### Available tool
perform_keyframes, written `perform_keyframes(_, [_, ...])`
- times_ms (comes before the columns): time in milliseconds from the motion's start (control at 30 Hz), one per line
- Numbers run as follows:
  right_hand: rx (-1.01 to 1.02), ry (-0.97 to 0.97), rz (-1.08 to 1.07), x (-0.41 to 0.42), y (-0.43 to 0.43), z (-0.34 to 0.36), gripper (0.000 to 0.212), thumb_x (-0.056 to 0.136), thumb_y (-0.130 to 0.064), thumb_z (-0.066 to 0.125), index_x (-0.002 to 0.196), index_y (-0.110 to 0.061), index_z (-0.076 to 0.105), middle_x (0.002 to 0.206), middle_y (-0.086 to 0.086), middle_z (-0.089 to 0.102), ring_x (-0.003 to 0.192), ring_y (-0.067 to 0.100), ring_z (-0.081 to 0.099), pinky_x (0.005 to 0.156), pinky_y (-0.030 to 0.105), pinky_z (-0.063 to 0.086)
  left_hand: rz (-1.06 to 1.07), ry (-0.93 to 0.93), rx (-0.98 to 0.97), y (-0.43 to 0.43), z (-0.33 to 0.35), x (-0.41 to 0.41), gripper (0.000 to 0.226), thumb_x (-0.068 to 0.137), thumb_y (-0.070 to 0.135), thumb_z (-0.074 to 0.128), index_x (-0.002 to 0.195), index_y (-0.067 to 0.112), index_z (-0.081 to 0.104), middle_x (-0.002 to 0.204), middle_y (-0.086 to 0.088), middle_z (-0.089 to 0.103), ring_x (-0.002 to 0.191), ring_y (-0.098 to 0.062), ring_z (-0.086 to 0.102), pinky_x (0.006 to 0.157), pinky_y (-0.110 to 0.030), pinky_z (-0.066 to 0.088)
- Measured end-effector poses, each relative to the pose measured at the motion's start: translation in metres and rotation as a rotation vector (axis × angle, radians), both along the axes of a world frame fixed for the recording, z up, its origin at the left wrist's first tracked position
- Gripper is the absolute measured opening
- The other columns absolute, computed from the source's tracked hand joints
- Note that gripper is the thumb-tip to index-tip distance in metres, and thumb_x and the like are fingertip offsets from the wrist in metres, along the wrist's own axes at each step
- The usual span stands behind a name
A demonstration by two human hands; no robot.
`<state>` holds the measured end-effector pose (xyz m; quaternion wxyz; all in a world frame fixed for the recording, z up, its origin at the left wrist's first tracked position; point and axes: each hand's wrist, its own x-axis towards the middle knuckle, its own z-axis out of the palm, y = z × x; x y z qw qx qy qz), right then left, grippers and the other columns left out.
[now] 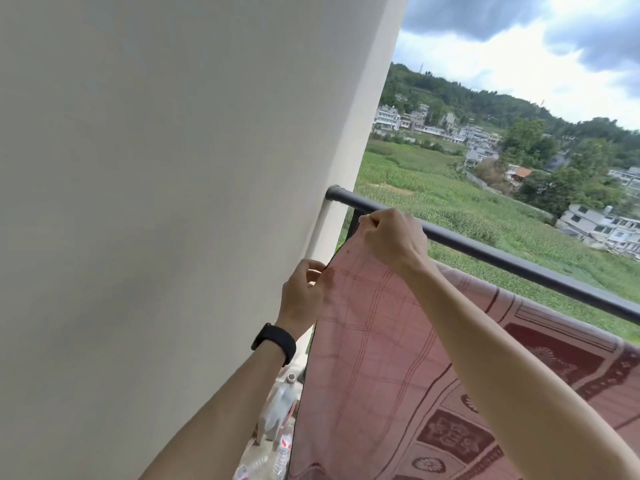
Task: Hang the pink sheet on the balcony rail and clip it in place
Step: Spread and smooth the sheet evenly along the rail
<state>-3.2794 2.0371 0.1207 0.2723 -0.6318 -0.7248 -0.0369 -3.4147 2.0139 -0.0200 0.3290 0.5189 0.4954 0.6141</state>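
The pink checked cloth sheet (374, 341) is seen as thin, soft fabric, matt throughout. The dark grey round balcony rail (519, 267) is shown as smooth painted metal with a dull sheen. The off-white wall (156, 202) is finished smooth and matt. The black wristband (275, 342) is rendered matt, rubber-like.

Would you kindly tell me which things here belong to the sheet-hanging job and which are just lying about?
Job: sheet; rail; left hand and right hand, both pinching the sheet's edge.
Lying about: bottles on the floor.
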Motion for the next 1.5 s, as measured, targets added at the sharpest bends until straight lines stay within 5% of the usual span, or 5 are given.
perform_keyframes(300, [0.161, -0.429, 0.002, 0.012, -0.013, -0.006, 0.053, 0.099, -0.062, 0.033, 0.097, -0.021, 0.067, 0.067, -0.005, 0.062, 0.062, 0.018, 0.060, 0.088, 0.041, 0.049, -0.290, 0.403, -0.294, -0.016, -0.079, 0.012, 0.033, 0.076, 0.046, 0.064, 0.089, 0.015, 0.068, 0.083, 0.001, 0.072, 0.082, -0.016, 0.067, 0.075, -0.032, 0.054])
perform_keyframes(433, [0.072, -0.374, -0.006, 0.021, -0.018, -0.016, 0.059, 0.101, -0.065, 0.026, 0.067, -0.022, 0.047, 0.057, -0.004, 0.050, 0.049, 0.015, 0.046, 0.058, 0.032, 0.040, -0.207, 0.448, -0.261, 0.004, -0.081, -0.020, 0.005, 0.088, 0.028, 0.070, 0.084, 0.025, 0.070, 0.086, 0.006, 0.072, 0.083, -0.011, 0.065, 0.067, -0.007, 0.041])
perform_keyframes(633, [0.208, -0.374, -0.005, 0.016, -0.015, -0.028, 0.052, 0.106, -0.053, 0.025, 0.070, -0.020, 0.042, 0.056, -0.005, 0.045, 0.044, 0.015, 0.042, 0.047, 0.026, 0.029, -0.278, 0.456, -0.359, 0.015, -0.079, -0.030, 0.024, 0.071, 0.042, 0.063, 0.085, 0.023, 0.069, 0.085, 0.006, 0.072, 0.089, -0.018, 0.067, 0.081, -0.027, 0.048])
perform_keyframes(1100, [0.240, -0.432, 0.154, 0.020, -0.020, -0.032, 0.047, 0.105, -0.058, 0.031, 0.115, -0.026, 0.064, 0.104, -0.006, 0.069, 0.089, 0.022, 0.066, 0.083, 0.040, 0.047, -0.190, 0.877, -0.413, 0.019, -0.121, -0.057, 0.012, 0.092, 0.038, 0.060, 0.081, 0.041, 0.063, 0.096, 0.013, 0.069, 0.093, -0.021, 0.064, 0.084, -0.038, 0.051])
perform_keyframes(1500, [0.392, -0.365, -0.176, 0.106, -0.071, -0.069, 0.047, 0.103, -0.054, 0.035, 0.134, -0.025, 0.054, 0.115, 0.003, 0.066, 0.102, 0.028, 0.058, 0.095, 0.045, 0.036, -0.445, 0.370, -0.279, 0.021, -0.036, -0.012, 0.031, 0.069, 0.044, 0.070, 0.098, 0.034, 0.075, 0.094, 0.019, 0.074, 0.092, -0.008, 0.069, 0.083, -0.026, 0.054])
